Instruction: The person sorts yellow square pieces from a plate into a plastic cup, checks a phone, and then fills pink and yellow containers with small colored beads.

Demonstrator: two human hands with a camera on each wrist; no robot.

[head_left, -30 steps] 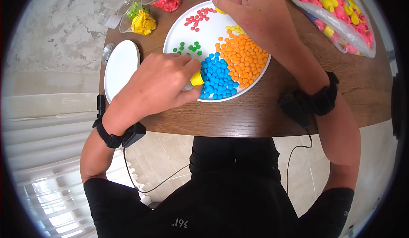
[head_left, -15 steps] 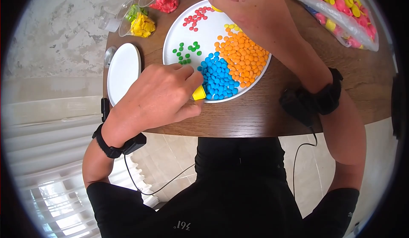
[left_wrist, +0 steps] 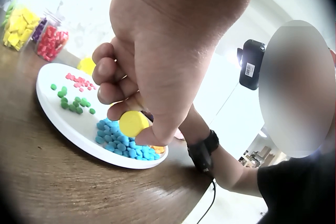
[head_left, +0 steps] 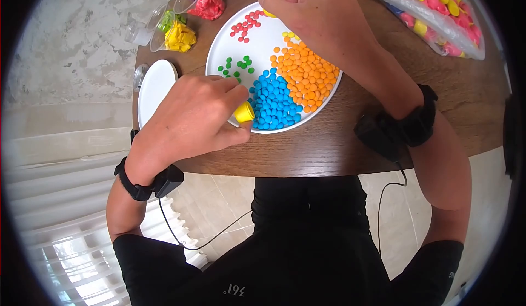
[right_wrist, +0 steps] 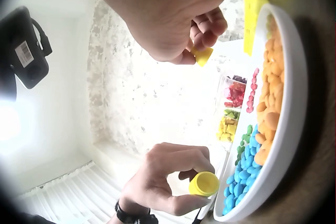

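Observation:
My left hand (head_left: 203, 111) pinches a small yellow cup (right_wrist: 203, 184) between thumb and fingers at the near-left rim of the white plate (head_left: 233, 35). In the right wrist view its mouth shows. Blue candies (head_left: 274, 100) lie right beside it, with orange candies (head_left: 307, 68) behind them. Green candies (head_left: 245, 64) and red candies (head_left: 255, 17) are scattered on the plate's far left. Over the plate's far edge, my right hand (head_left: 323, 24) pinches a small tapered yellow piece (right_wrist: 202, 56), near a yellow scalloped-edged container (right_wrist: 255, 8).
A white lid-like disc (head_left: 156, 92) lies left of the plate. Clear cups of yellow pieces (head_left: 179, 36) and red pieces (head_left: 207, 6) stand at the far left. A plastic bag of pink and yellow parts (head_left: 433, 13) sits at the far right. The table edge (head_left: 307, 166) runs close in front.
My left hand first drew the yellow cup toward me, then shifted it slightly left, away from the blue candies. My right hand has moved a little left along the plate's far edge.

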